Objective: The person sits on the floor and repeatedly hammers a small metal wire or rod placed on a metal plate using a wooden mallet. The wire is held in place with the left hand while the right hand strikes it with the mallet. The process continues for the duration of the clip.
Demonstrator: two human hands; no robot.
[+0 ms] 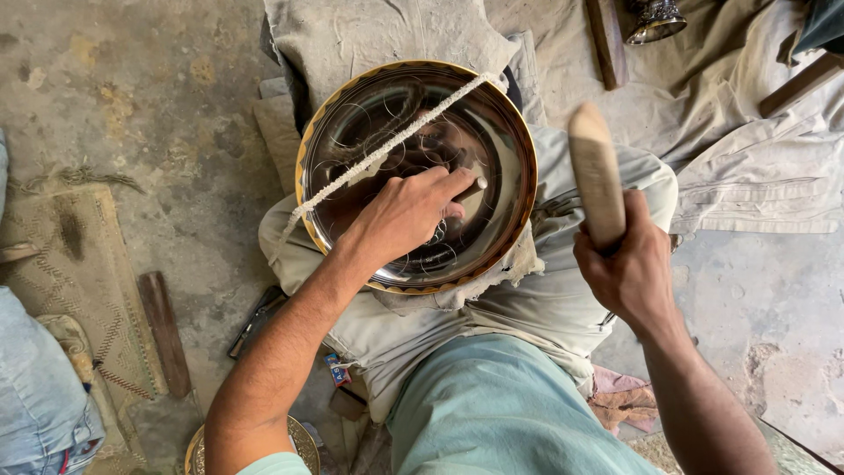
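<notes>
Head view: two hands at a round metal tray on the lap.

The left hand (406, 214) pinches a small tool (475, 188) against the tray (352, 123), inside its patterned rim; the right hand (626, 264) clenches a wooden mallet (596, 171) in open space just right of the rim. A cord (387, 148) crosses the tray.

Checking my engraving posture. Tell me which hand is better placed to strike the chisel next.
Right, probably. The right hand holds the wooden mallet raised beside the metal plate, while the left hand is busy holding the chisel on it.
</notes>
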